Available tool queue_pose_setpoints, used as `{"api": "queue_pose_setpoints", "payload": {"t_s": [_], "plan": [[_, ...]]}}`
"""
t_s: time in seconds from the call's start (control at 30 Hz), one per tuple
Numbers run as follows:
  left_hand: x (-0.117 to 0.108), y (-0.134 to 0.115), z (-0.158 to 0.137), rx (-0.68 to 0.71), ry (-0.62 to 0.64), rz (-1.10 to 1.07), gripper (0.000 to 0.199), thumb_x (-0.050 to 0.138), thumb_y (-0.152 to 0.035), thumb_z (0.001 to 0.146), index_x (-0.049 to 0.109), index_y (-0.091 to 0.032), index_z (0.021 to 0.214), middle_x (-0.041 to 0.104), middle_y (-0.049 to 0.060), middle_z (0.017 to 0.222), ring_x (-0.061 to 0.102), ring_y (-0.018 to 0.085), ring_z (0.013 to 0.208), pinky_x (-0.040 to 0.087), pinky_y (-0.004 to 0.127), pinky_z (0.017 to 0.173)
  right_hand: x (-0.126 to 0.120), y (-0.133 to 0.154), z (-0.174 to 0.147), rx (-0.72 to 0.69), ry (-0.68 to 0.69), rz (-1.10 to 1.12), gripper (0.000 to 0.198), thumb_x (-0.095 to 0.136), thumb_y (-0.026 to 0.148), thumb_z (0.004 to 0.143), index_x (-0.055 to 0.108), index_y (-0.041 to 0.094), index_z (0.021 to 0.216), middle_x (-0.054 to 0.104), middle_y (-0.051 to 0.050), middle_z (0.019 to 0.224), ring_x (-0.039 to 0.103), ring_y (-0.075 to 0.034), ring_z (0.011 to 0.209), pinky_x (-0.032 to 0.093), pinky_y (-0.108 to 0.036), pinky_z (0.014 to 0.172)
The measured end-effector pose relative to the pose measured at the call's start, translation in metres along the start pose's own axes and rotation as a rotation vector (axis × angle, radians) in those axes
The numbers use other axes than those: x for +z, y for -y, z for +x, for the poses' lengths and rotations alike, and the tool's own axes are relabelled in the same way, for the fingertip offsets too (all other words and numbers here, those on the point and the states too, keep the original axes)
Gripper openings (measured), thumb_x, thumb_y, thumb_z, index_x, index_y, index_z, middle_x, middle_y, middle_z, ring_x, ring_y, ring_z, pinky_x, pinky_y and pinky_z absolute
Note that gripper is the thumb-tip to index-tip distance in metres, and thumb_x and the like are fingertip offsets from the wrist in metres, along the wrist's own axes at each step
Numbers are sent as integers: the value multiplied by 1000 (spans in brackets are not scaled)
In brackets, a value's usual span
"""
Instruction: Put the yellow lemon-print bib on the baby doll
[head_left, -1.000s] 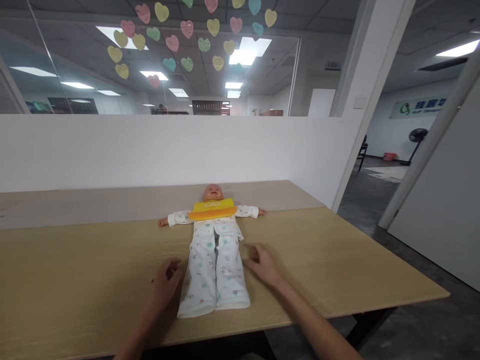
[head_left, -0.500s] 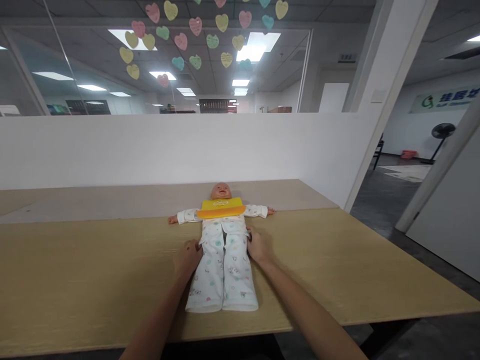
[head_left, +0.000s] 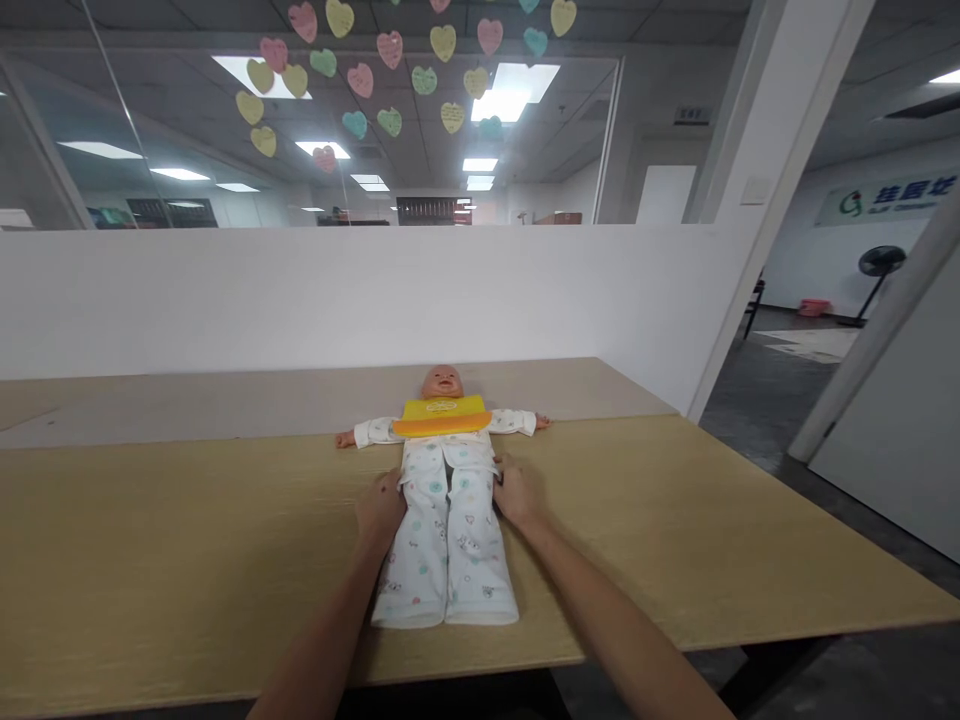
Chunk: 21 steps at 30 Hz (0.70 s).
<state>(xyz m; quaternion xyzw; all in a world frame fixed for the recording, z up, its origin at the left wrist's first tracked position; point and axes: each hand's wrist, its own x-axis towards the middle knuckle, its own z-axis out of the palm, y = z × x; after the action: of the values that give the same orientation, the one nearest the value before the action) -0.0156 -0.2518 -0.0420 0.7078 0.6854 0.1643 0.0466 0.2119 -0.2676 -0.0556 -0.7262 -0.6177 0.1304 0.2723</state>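
A clothed baby doll (head_left: 454,455) lies on its back on the wooden worktop (head_left: 637,520), head toward the white partition (head_left: 337,300) and both arms spread to the sides. A yellow bib (head_left: 441,410) with an orange lower edge covers its chest, above a white printed top and white printed trousers (head_left: 478,560), whose hems lie near the worktop's front edge. The person's left hand (head_left: 380,508) is at one hip and the right hand (head_left: 516,490) at the other, both touching the clothing's sides; the fingers are bent inward, but whether they pinch the cloth or merely rest against it I cannot tell
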Motion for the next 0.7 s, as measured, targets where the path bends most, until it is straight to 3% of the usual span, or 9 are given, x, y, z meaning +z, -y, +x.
{"api": "queue_pose_setpoints", "payload": {"t_s": [0.27,0.47,0.7], "plan": [[-4,-4,-2,-37,11,24,29,35,-22,90,56,-16,108,65,13,110,63,30,98,47,41,77,-12,13,-11,1,14,-224,36,45,23,89,51,17,125,69,-11,101,63,-25,94,35,-29,66],[-1,-4,0,-43,53,40,27,37,-17,86,60,-14,101,64,16,113,60,31,107,47,42,81,-17,18,-15,2,32,-237,35,43,19,89,53,18,123,68,-10,104,63,-24,96,37,-28,69],[0,-1,1,-21,37,26,31,36,-21,88,58,-14,109,63,16,116,61,31,105,49,41,78,-16,19,-14,27,40,-242,32,46,24,90,56,19,121,68,-11,105,63,-22,96,39,-27,72]]}}
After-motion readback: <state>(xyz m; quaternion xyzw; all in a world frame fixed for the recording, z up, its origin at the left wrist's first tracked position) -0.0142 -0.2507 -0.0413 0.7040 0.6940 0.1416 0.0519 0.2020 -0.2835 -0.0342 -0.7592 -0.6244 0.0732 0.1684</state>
